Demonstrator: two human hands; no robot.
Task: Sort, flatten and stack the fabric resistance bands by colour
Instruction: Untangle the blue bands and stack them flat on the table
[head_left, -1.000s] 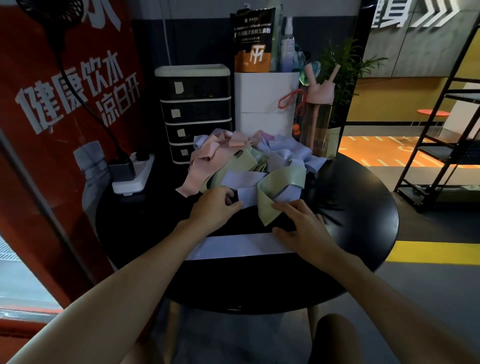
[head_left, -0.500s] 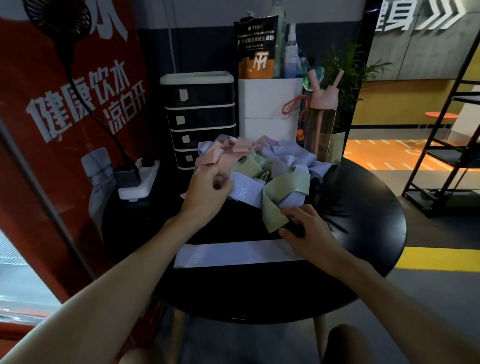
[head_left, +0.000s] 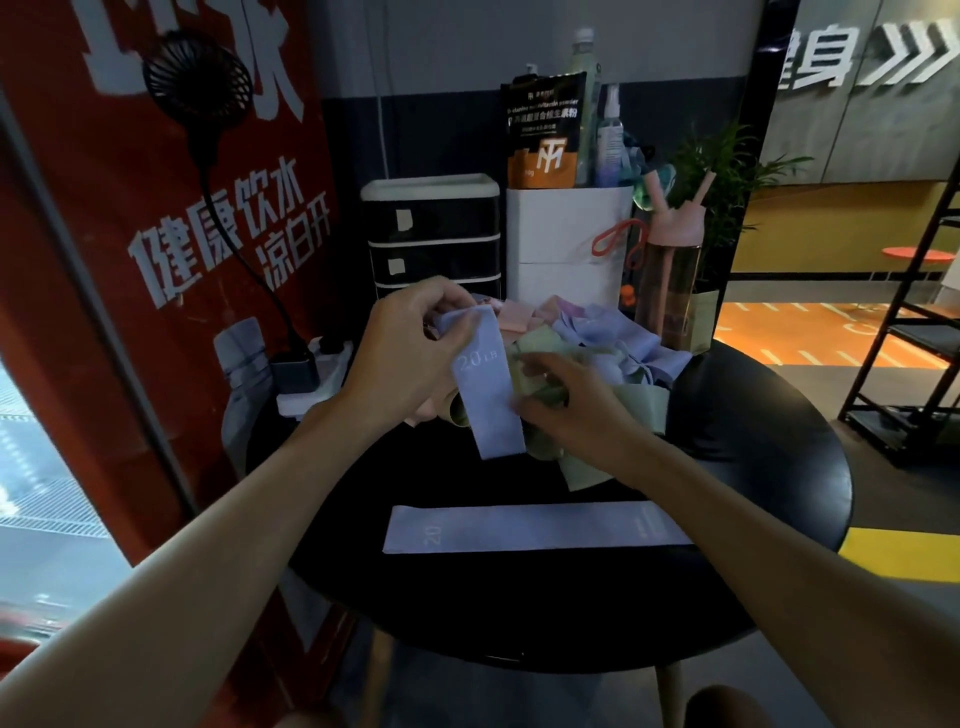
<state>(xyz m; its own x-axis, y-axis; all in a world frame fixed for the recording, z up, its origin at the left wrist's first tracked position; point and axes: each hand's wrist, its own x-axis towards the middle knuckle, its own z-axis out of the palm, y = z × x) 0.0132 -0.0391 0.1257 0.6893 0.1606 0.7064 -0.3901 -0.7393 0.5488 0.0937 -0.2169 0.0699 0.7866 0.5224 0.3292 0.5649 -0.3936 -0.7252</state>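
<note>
A lilac 20 LB band (head_left: 488, 395) is being pinched by the left hand (head_left: 410, 358); the grip of the right hand (head_left: 576, 410) cannot be told. Flattening it onto the flat lilac band (head_left: 530, 527) is likely being required next.

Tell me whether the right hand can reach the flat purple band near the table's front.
Probably yes. The flat purple band lies bare on the table, just nearer than the right hand, which need only leave the pile.

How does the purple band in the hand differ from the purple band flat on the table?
The held band hangs from the left hand; the flat band lies on the table. The held band runs downward; the flat band runs sideways. Both are purple, marked 20.
</note>
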